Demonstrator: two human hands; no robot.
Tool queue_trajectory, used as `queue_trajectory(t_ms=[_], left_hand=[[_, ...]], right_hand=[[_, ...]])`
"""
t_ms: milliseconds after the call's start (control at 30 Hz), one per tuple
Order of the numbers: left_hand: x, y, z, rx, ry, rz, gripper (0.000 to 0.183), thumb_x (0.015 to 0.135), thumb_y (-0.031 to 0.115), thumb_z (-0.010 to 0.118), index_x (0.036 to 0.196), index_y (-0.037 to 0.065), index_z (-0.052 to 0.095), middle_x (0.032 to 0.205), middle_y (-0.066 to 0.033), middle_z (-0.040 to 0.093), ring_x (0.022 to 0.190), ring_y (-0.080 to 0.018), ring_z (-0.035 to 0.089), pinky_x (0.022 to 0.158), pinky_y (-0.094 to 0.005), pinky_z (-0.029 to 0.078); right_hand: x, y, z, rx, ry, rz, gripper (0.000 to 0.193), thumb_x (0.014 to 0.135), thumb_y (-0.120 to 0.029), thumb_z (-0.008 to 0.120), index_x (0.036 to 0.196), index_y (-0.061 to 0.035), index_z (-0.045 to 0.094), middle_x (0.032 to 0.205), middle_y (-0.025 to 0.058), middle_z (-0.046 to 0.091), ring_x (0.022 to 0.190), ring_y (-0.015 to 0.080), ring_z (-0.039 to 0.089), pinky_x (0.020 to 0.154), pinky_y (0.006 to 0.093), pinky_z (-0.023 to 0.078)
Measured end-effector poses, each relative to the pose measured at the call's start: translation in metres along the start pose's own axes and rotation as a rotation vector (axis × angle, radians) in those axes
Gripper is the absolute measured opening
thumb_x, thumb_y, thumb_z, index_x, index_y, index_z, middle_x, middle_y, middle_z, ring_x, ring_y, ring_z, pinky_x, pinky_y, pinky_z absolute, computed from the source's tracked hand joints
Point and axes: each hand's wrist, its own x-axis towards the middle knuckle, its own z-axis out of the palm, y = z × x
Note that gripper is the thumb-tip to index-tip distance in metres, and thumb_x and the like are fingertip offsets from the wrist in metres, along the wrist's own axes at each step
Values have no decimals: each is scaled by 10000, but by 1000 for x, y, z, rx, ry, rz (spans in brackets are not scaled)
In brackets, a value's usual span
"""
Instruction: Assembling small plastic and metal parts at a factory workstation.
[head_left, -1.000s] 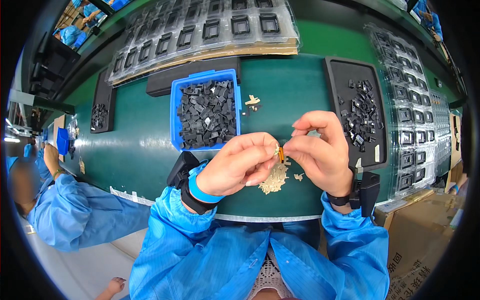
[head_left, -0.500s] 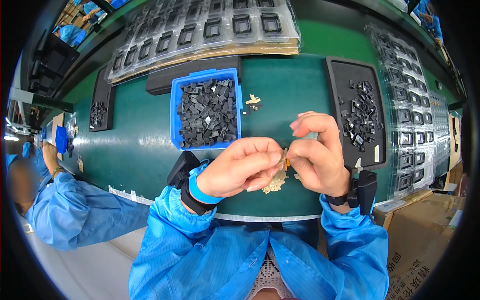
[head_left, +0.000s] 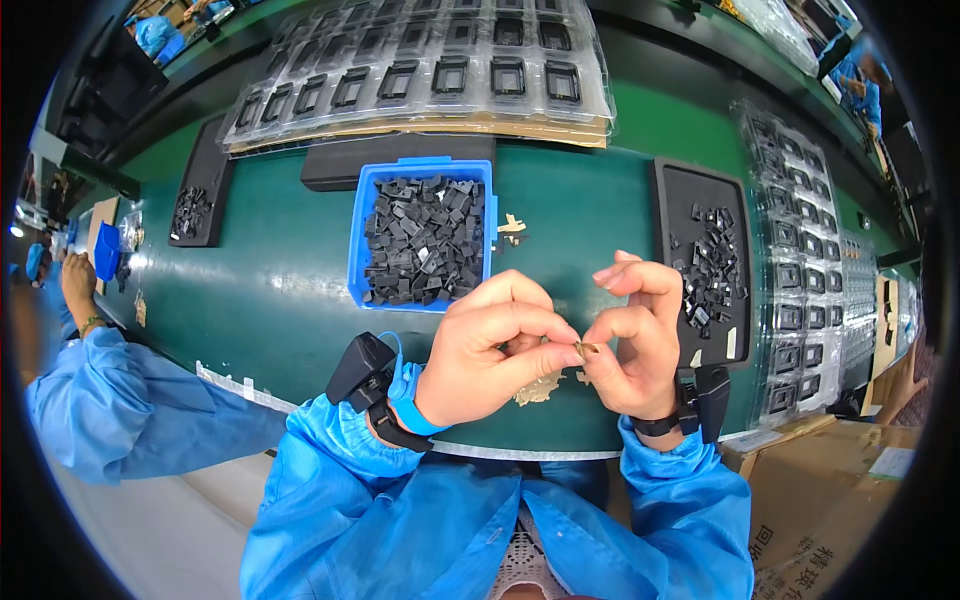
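Observation:
My left hand is closed in a pinch, its thumb and forefinger on one side of a small brownish piece. From the other side the thumb and forefinger of my right hand pinch the same piece, while its other fingers curl upward. The piece is too small to name. Under my hands, a pile of cream-coloured scraps lies on the green table, partly hidden. Beyond my left hand stands a blue bin full of small black plastic parts.
A black tray with small dark parts is at the right. Clear trays of black frames stand at the back; more clear trays line the right. A few scraps lie beside the bin. At left is a co-worker's blue sleeve.
My hands have moved slightly lower in the picture, still pinched together. The small piece between them now shows as brownish; an orange bit seen earlier no longer shows. The whole view has shifted a little.

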Motion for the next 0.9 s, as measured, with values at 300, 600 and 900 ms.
queue_trajectory(t_ms=[300, 600, 900], left_hand=[[1, 5, -2, 42, 6, -1, 146, 693, 34, 771, 810, 46, 684, 795, -29, 540, 605, -70, 478, 524, -218, 383], [3, 1, -2, -8, -36, 32, 93, 746, 12, 715, 808, 9, 646, 824, -20, 523, 589, -50, 452, 512, -212, 373], [4, 3, -6, -457, -86, -141, 82, 788, -36, 663, 791, 11, 596, 873, -34, 497, 612, -63, 496, 517, -189, 398]], right_hand=[[-1, 0, 3, -18, -5, 3, 116, 741, -143, 690, 766, -85, 592, 1017, 97, 428, 966, 267, 512, 986, 495, 301], [1, 0, -1, -13, -18, 17, 113, 745, -148, 678, 753, -84, 586, 1021, 103, 428, 987, 275, 497, 986, 491, 296], [5, -3, -5, -13, 25, 107, 94, 725, -90, 656, 735, -62, 567, 1013, 127, 440, 980, 273, 483, 938, 421, 346]])
